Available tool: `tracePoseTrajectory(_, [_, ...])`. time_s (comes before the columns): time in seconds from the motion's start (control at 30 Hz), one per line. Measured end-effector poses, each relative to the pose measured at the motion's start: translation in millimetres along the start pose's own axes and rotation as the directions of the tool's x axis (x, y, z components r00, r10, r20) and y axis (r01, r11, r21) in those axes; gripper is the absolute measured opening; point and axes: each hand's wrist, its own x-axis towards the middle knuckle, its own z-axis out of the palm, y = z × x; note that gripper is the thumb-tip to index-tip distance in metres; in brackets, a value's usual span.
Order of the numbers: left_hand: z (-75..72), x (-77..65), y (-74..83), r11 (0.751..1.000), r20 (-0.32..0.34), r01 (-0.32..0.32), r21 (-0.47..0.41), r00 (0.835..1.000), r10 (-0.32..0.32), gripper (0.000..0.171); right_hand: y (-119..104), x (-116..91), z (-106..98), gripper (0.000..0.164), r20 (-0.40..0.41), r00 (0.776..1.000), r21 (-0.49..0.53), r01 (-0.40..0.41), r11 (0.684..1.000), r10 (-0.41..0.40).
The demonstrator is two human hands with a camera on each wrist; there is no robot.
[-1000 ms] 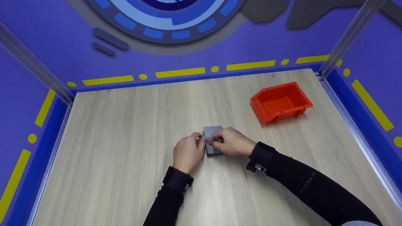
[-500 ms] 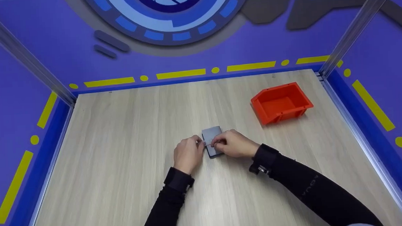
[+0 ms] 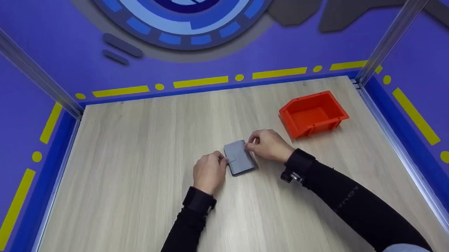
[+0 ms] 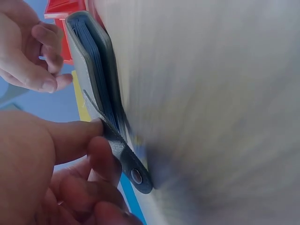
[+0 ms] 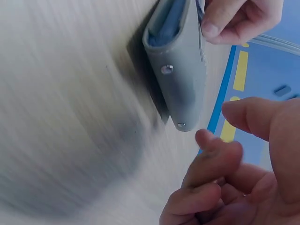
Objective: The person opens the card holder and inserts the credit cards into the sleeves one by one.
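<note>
A small grey card holder (image 3: 241, 159) lies closed on the table, slightly turned. Its snap strap (image 4: 123, 157) sticks out past the edge in the left wrist view, a metal button (image 4: 136, 176) near its end. My left hand (image 3: 210, 173) pinches this strap between thumb and forefinger. Beside the far right edge hovers my right hand (image 3: 270, 146), fingers loosely bent, thumb and forefinger apart with nothing between them. The right wrist view shows the spine (image 5: 180, 96) with two metal studs, close to those fingertips. Layered inner sleeves (image 4: 96, 61) show at the open edge.
An orange-red open bin (image 3: 312, 115) stands at the back right of the wooden table (image 3: 134, 165). Purple-blue walls with yellow markings (image 3: 201, 82) enclose the back and both sides, with metal rails (image 3: 415, 181) along the side edges.
My right hand has moved off the top of the card holder to its far right edge, uncovering the cover. The card holder has turned slightly. My left hand stays at the strap.
</note>
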Motion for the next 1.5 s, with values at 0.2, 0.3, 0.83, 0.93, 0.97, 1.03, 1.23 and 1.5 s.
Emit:
tracePoseTrajectory(0.2, [-0.2, -1.7, 1.4, 1.000, -0.014, 0.012, 0.006, 1.000, -0.012, 0.016, -2, 3, 7, 0.033, 0.062, 0.997, -0.016, -0.041, 0.999, 0.042])
tracePoseTrajectory(0.3, [-0.1, -2.3, 2.3, 1.000, -0.022, 0.011, 0.002, 1.000, -0.011, 0.015, -2, 4, 12, 0.035, 0.074, 0.996, -0.029, -0.040, 0.999, 0.043])
tracePoseTrajectory(0.83, [0.4, -2.0, 3.8, 0.999, -0.006, 0.036, 0.012, 0.999, -0.036, 0.017, -5, 6, 17, 0.027, 0.119, 0.982, 0.113, -0.158, 0.981, 0.145])
tracePoseTrajectory(0.93, [-0.2, -1.4, 4.7, 0.999, 0.012, 0.045, 0.006, 0.999, -0.045, 0.016, -3, 6, 15, 0.025, 0.115, 0.984, 0.173, -0.152, 0.973, 0.134])
tracePoseTrajectory(0.97, [-0.5, -1.1, 5.0, 0.999, 0.017, 0.046, 0.003, 0.999, -0.046, 0.016, -3, 6, 14, 0.024, 0.108, 0.986, 0.185, -0.143, 0.972, 0.124])
tracePoseTrajectory(1.03, [-1.5, -0.7, 5.6, 0.999, 0.026, 0.048, 0.002, 0.999, -0.048, 0.014, -3, 5, 10, 0.024, 0.091, 0.990, 0.207, -0.126, 0.970, 0.109])
tracePoseTrajectory(1.23, [-4.9, -1.5, 4.4, 0.999, 0.016, 0.046, 0.007, 0.999, -0.046, 0.011, -3, 2, -12, 0.025, -0.001, 0.998, 0.198, -0.067, 0.978, 0.069])
tracePoseTrajectory(1.5, [-7.8, -3.5, 2.9, 1.000, -0.032, 0.000, 0.014, 0.999, 0.001, 0.013, -16, -3, -41, 0.023, -0.185, 0.979, 0.142, 0.113, 0.983, -0.086])
